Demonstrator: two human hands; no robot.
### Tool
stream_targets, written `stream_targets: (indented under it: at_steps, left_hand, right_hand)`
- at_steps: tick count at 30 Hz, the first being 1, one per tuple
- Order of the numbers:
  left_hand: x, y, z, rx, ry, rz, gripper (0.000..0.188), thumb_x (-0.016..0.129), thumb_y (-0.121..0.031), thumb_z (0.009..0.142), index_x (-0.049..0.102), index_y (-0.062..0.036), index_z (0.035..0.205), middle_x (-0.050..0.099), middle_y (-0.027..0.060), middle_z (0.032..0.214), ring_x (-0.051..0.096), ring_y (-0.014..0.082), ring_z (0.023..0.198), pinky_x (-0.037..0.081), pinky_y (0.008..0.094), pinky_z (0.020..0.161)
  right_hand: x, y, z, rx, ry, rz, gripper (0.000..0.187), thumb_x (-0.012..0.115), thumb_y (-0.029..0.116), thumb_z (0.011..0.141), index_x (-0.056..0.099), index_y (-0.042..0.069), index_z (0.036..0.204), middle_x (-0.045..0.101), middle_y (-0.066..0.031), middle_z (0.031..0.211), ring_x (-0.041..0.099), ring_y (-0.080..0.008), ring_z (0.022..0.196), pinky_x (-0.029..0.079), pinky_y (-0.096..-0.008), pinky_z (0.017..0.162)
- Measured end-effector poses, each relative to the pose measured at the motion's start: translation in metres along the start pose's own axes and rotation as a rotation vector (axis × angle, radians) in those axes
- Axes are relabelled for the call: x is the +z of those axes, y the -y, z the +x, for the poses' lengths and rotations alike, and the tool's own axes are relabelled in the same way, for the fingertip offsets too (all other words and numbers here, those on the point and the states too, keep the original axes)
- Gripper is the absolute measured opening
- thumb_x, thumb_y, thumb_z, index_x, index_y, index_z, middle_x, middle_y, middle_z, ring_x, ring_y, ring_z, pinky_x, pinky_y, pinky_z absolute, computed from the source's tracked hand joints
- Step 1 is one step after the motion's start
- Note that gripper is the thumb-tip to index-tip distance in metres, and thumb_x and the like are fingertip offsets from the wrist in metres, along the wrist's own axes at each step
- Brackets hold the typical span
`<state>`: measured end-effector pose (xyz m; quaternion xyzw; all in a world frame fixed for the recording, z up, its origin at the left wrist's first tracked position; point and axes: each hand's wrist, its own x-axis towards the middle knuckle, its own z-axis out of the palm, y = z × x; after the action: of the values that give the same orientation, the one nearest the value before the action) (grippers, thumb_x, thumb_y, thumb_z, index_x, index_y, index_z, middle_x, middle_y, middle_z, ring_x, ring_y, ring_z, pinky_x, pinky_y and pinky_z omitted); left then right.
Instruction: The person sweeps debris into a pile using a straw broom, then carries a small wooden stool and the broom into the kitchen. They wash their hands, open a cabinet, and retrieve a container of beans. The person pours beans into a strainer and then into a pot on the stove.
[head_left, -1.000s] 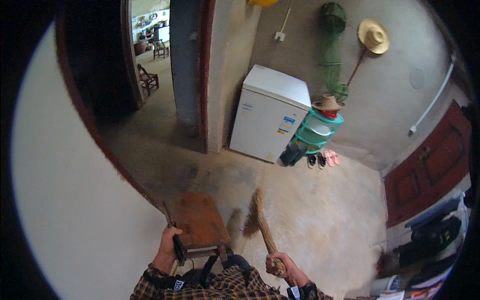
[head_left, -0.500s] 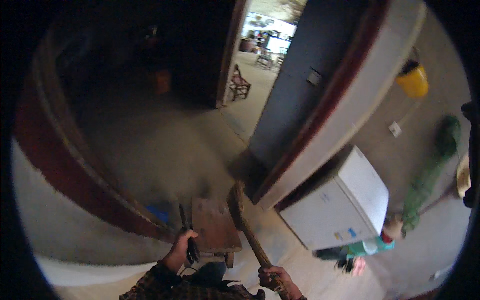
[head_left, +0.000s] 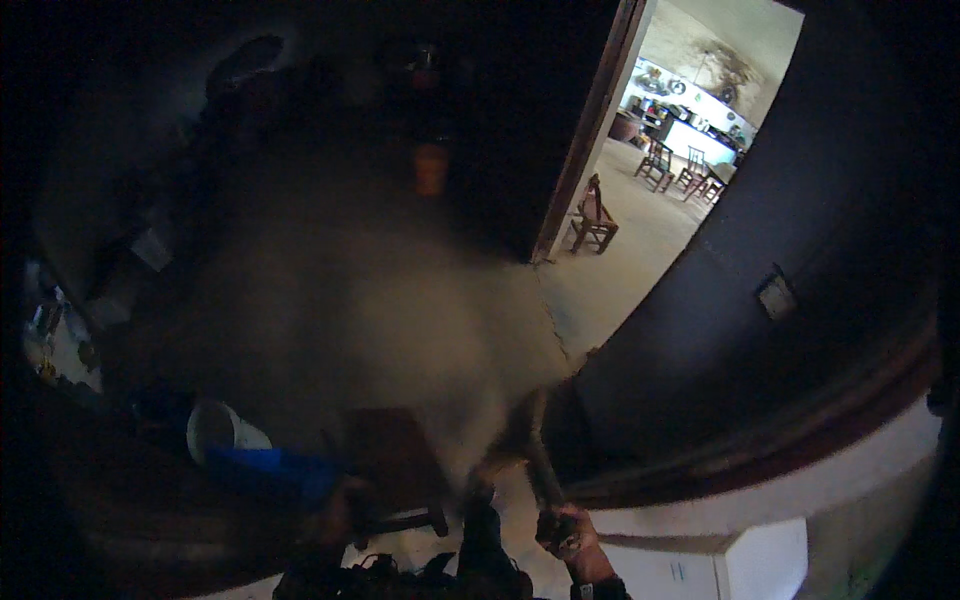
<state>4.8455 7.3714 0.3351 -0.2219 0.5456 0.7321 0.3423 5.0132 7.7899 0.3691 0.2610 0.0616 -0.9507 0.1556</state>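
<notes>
My left hand (head_left: 345,507) is low in front of me, dim and blurred, closed round something dark that I cannot make out. Right beside it is a small brown wooden bench (head_left: 395,460), one crosspiece and leg showing at its near end. Whether the hand also grips the bench is hidden. My right hand (head_left: 565,535) is wrapped round the lower end of a rough brown wooden stick (head_left: 541,465). The stick points up and away from me, its far end blurred against the dark door.
A white bucket (head_left: 215,432) and a blue item (head_left: 275,475) lie at the left. An orange container (head_left: 431,168) stands deeper in the dim room. Through the doorway are a wooden chair (head_left: 594,222) and a kitchen area. A grey door (head_left: 730,290) and a white cabinet (head_left: 765,560) are at the right.
I have moved forward past the door frame into the darker room. The bench stays beside my left hand, and the stick stays in my right. The white cabinet has slid to the lower edge.
</notes>
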Motion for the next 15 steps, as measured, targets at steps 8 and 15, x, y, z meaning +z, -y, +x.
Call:
stream_targets:
  at_steps: [8,15]
  left_hand:
    - [0.164,-0.151,0.090,-0.223,-0.107,-0.148,0.040,0.055,-0.037,0.089,0.058,-0.0079,0.116,0.062,0.0092,0.094,0.062,0.0214,0.080,0.054,0.0404,0.064]
    - [0.264,-0.219,0.259,0.090,-0.081,-0.133,0.029,0.058,-0.032,0.088,0.060,-0.0069,0.103,0.060,0.0076,0.090,0.060,0.0200,0.079,0.051,0.0370,0.069]
  right_hand:
    - [0.037,0.193,0.122,-0.649,-0.325,-0.626,0.019,0.059,0.021,0.093,0.064,0.004,0.097,0.063,-0.0076,0.084,0.064,-0.0223,0.081,0.054,-0.0340,0.075]
    - [0.074,0.351,0.189,-0.538,0.067,-0.300,0.020,0.061,0.021,0.095,0.058,0.008,0.110,0.057,-0.0024,0.093,0.058,-0.0117,0.083,0.051,-0.0256,0.075]
